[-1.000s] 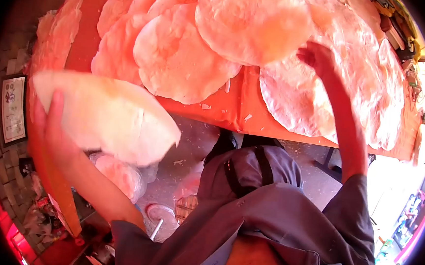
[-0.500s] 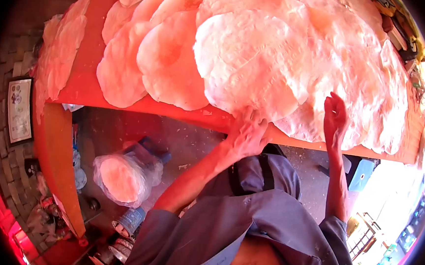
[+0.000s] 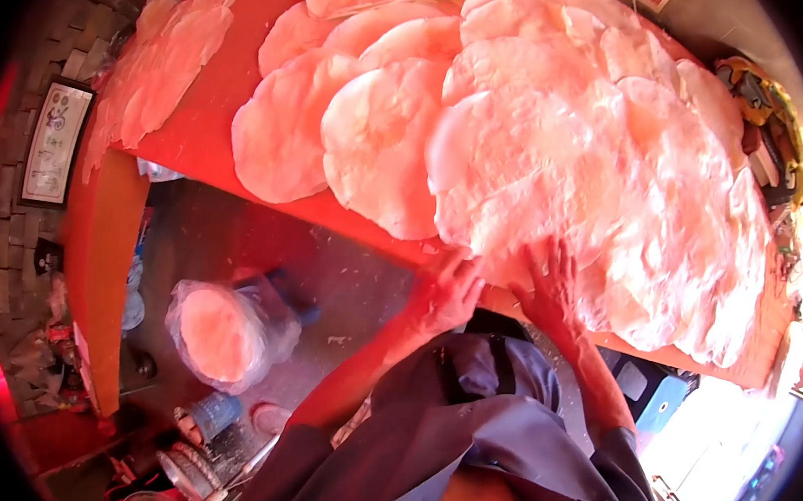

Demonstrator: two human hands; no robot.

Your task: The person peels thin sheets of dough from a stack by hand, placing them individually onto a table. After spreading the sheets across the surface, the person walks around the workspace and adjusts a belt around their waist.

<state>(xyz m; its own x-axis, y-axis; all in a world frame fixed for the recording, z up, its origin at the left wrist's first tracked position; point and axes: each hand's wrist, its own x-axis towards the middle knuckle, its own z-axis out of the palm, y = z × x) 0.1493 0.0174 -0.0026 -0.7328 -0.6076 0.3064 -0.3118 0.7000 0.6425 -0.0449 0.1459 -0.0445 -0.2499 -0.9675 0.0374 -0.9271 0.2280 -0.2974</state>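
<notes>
Many thin, round, pale sheets [image 3: 381, 147] that look like flatbread or dough overlap on a red-orange table [image 3: 186, 142]. My left hand [image 3: 445, 295] is at the table's front edge, its fingertips at the lower rim of a large front sheet [image 3: 509, 174]. Just to its right, my right hand [image 3: 551, 284] lies with fingers spread on the lower edge of the sheets. Whether my left fingertips pinch the rim is too small to tell.
Below the table on the left, a plastic bag [image 3: 223, 336] holds more round sheets. A blue container [image 3: 213, 417] and metal pans [image 3: 186, 473] are near the floor. A framed picture [image 3: 57, 143] leans at the left wall. Cloths [image 3: 769, 118] lie at the back right.
My right hand has come left and down beside my left hand, its fingers now spread on the sheets. The view has shifted, so the table and sheets appear further right and lower.
</notes>
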